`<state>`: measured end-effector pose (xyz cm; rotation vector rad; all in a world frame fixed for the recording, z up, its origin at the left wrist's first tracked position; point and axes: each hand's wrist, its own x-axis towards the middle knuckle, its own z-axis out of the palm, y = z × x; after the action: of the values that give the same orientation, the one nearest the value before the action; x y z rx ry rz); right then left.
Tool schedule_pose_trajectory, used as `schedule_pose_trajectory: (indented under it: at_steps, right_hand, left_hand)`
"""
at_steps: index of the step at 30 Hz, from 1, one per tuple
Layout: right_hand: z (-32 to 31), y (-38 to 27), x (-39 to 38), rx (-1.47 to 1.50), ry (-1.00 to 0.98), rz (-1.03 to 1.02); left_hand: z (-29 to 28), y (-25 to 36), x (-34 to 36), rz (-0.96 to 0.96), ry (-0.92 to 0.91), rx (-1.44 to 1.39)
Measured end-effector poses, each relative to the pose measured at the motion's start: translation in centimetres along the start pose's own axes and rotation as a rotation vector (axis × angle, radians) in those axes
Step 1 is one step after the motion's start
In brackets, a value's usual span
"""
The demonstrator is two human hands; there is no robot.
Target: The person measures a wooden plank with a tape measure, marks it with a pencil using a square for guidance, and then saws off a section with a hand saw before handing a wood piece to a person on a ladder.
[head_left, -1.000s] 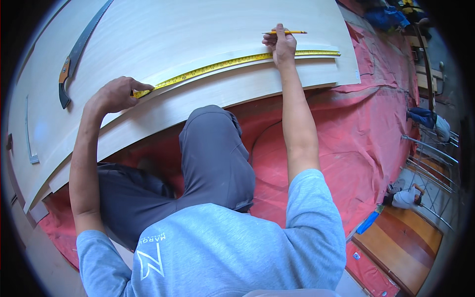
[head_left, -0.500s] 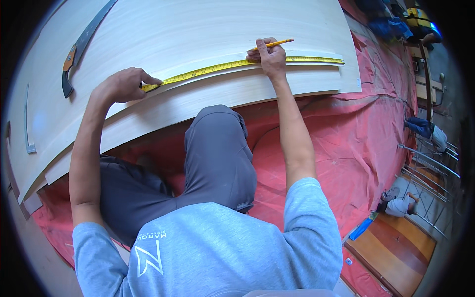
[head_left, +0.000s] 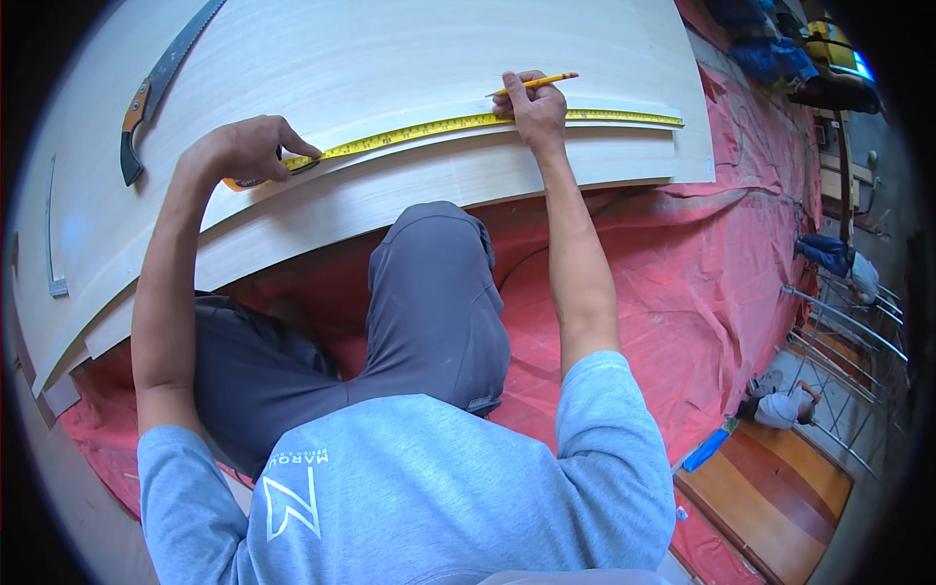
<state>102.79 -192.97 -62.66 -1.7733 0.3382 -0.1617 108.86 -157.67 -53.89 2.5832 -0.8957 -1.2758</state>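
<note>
A yellow tape measure (head_left: 419, 131) lies stretched along a narrow pale wood strip (head_left: 585, 138) near the front edge of a large plywood sheet (head_left: 409, 58). My left hand (head_left: 249, 148) is closed on the tape's case, whose orange and black edge shows under the palm. My right hand (head_left: 536, 109) pinches a yellow pencil (head_left: 548, 82) between thumb and fingers. Its lower fingers rest at the tape, and the pencil's tip points left, above the blade. The tape's free end reaches past the strip's right end.
A handsaw with an orange and black handle (head_left: 136, 122) and a metal square (head_left: 55, 234) lie on the sheet at left. Red sheeting (head_left: 663, 283) covers the floor. At right are metal scaffold bars (head_left: 848, 322), a wooden panel (head_left: 770, 487) and two other people (head_left: 780, 408).
My left hand has rolled slightly, so more of the orange tape case shows beneath it. The right hand and pencil have barely moved.
</note>
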Motion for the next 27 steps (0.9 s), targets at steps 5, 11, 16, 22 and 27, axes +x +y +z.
schedule_pose_trajectory:
  at_steps: [5, 11, 16, 22, 27]
  right_hand:
    - [-0.5, 0.5, 0.8, 0.109, 0.035, -0.008]
    - [-1.3, 0.7, 1.3, 0.037, -0.007, -0.022]
    - [-0.9, 0.5, 0.6, 0.009, 0.019, -0.033]
    - [-0.4, 0.3, 0.1, 0.026, 0.063, -0.054]
    - [-0.6, 0.5, 0.3, -0.028, 0.059, -0.072]
  left_hand:
    - [-0.1, -0.5, 0.5, 0.005, 0.0, -0.006]
    - [0.1, -1.1, 0.8, 0.026, 0.009, 0.018]
    - [0.1, -1.4, 1.0, 0.066, 0.009, 0.006]
    - [-0.6, -0.8, 1.1, -0.026, -0.054, 0.03]
    - [-0.9, -1.6, 1.5, 0.036, -0.068, 0.003]
